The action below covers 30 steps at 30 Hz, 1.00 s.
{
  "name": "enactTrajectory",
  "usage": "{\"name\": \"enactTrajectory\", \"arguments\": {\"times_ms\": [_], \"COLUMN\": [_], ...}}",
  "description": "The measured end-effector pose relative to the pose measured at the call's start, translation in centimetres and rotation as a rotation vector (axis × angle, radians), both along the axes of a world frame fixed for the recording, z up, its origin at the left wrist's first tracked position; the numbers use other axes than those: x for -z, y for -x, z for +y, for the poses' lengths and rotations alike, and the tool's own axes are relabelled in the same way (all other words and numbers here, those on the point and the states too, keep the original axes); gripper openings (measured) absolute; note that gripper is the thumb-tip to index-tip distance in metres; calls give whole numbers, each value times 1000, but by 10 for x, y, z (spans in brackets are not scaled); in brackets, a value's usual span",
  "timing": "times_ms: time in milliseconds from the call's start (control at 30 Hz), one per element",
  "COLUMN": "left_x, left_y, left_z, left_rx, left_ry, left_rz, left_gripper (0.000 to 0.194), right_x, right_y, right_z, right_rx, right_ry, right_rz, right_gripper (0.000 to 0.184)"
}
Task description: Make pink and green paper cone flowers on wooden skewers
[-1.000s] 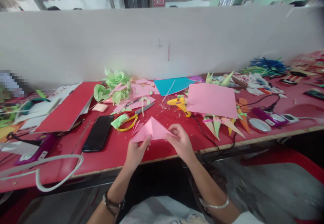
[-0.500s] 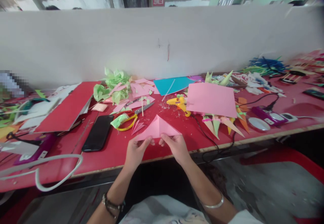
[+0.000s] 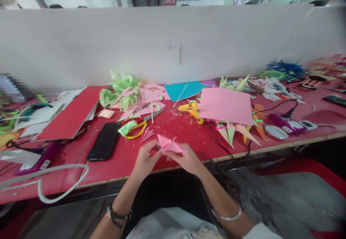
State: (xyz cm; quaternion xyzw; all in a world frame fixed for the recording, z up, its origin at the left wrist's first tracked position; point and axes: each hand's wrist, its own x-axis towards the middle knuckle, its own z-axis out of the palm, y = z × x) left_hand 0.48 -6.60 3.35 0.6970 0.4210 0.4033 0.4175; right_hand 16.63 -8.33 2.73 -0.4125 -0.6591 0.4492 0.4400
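Between my hands, above the front edge of the red table (image 3: pixel 113 170), is a pink folded paper (image 3: pixel 171 147) with several creased flaps. My left hand (image 3: pixel 147 158) pinches it at its left lower corner. My right hand (image 3: pixel 187 158) grips the lower right side, thumb on top; some of its fingers are hidden behind the paper. Just beyond my left hand lies another folded pink paper piece (image 3: pixel 146 134). Past that are yellow-handled scissors (image 3: pixel 136 131), with a crumpled bit of green paper (image 3: pixel 128 127) on the handle.
A black phone (image 3: pixel 104 141) lies to the left. A yellow glue gun (image 3: pixel 192 110) rests beside a pink sheet (image 3: pixel 225 106), which covers part of some folded paper cones (image 3: pixel 231 132). Green tissue paper (image 3: pixel 124 88), a blue sheet (image 3: pixel 183 90) and a purple power strip (image 3: pixel 288 123) are further away.
The pink paper was spread as a wide triangle; now its sides are drawn in and it is narrower and tilted. My right hand moved from the right corner inward.
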Motion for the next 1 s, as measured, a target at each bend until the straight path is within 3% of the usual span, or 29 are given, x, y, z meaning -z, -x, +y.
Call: {"name": "enactTrajectory", "arguments": {"times_ms": [167,300,433,600,733,867,1000], "left_x": [6,5,3,4,-1,-8,-5], "left_y": [-5,-11,-14,-6,2,6,5], "left_z": [-5,-9,-11,-8,-5,-8,-12], "left_rx": [45,-59,-90,-59,66,183,100], "left_ry": [111,172,185,148,83,18,-81], "left_rz": [-167,-281,-311,-165,-3,56,169], "left_gripper": [15,22,20,16,13,24,31], "right_x": [2,2,2,-1,1,4,4], "right_y": [0,3,6,5,4,4,3], "right_z": [-1,0,0,-2,-1,0,-2], "right_rx": [71,138,100,76,67,40,-9], "right_ry": [55,122,169,191,239,220,155], "right_rz": [127,318,405,305,223,256,232], "right_gripper": [14,19,16,17,15,15,18]}}
